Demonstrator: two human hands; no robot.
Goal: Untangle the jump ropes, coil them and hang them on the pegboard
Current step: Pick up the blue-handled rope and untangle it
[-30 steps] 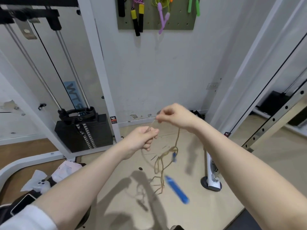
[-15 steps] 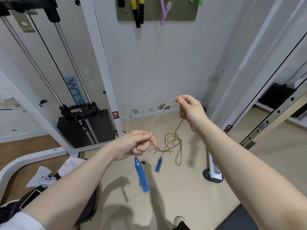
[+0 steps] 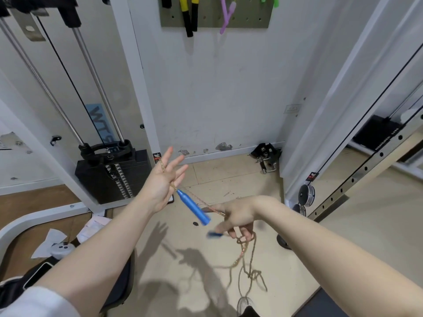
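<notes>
Beige tile floor point(image 3: 229, 175), white wall, pegboard point(image 3: 212, 21) up top. Left hand point(image 3: 163, 181) spread, rope point(image 3: 206, 205) draped across; right hand point(image 3: 238, 217) grasping rope.

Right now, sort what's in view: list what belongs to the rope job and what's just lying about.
Job:
tan rope
blue handle
second blue handle
pegboard
left hand
right hand

Lying about:
weight stack
papers
black strap
</notes>
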